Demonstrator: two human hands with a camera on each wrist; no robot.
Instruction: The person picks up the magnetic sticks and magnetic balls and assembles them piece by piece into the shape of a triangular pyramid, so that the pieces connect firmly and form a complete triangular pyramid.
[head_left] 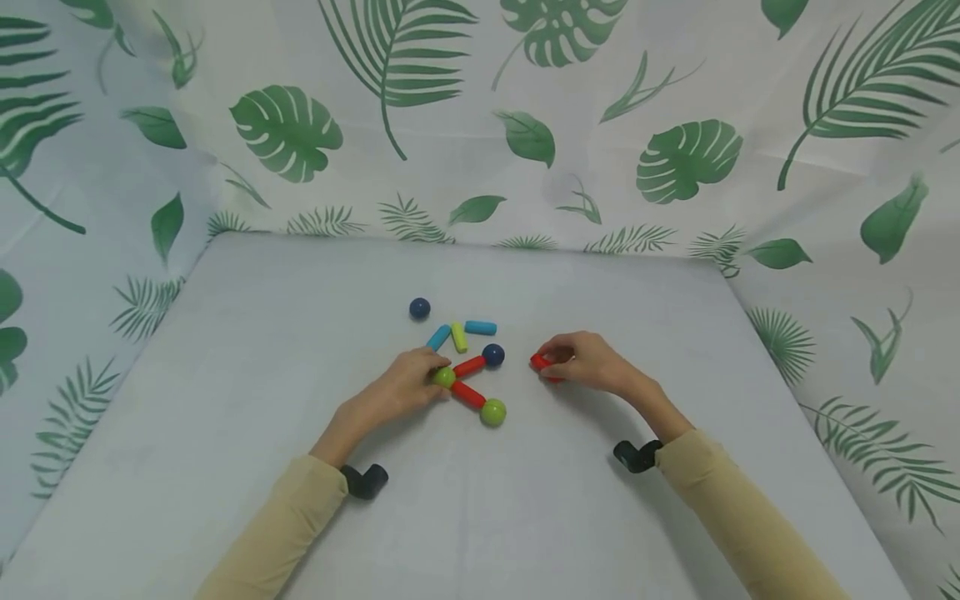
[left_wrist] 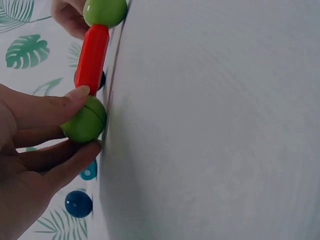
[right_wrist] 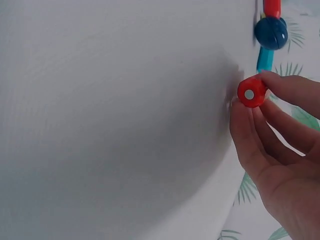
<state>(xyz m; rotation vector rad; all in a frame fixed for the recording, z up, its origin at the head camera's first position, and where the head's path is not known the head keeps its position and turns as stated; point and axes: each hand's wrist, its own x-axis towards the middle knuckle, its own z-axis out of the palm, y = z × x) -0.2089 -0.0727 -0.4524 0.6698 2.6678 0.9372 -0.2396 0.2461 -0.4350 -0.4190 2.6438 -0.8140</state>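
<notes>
Leaf-printed white cloth (head_left: pixel 465 175) backs a pale tabletop (head_left: pixel 225 433), where the left hand (head_left: pixel 401 385) has its grip clamped on a green ball (head_left: pixel 445 377). From that ball one red stick (head_left: pixel 470 366) runs to a navy ball (head_left: pixel 492 355) and a nearer red stick (head_left: pixel 468 395) to a lime ball (head_left: pixel 492 412). Apart from these, to their right, the right hand (head_left: pixel 588 360) pinches a separate red stick (right_wrist: pixel 251 93) between thumb and fingers. Farther back lie a dark blue ball (head_left: pixel 420 308) and two light-blue sticks (head_left: pixel 481 327) with a yellow stick (head_left: pixel 459 337) between them.
</notes>
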